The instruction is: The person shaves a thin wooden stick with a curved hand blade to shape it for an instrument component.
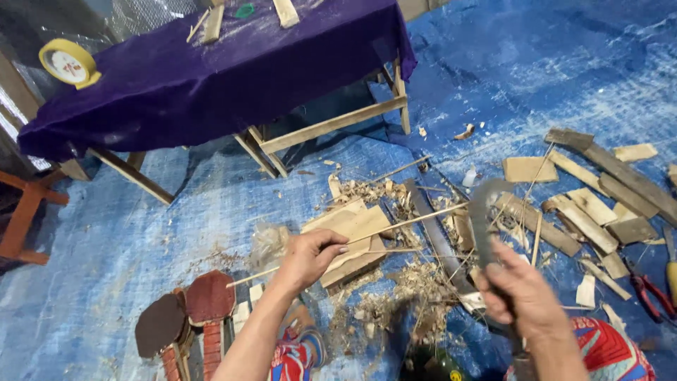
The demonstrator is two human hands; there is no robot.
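My left hand (pixel 310 255) grips a long thin bamboo stick (pixel 402 224) that slants up to the right over flat wooden boards (pixel 352 236). My right hand (pixel 518 293) is closed around the handle of a curved dark blade (pixel 483 212), which is motion-blurred and raised to the right of the stick's far end. Wood shavings (pixel 402 289) lie piled between the two hands. My knees in patterned red and blue cloth show at the bottom edge.
A wooden table draped in purple cloth (pixel 211 77) stands at the back with a yellow clock (pixel 68 63). Wooden offcuts (pixel 592 204) lie scattered at right on the blue tarp (pixel 106 240), beside red-handled pliers (pixel 652 293). Two dark paddle-shaped pieces (pixel 187 310) lie lower left.
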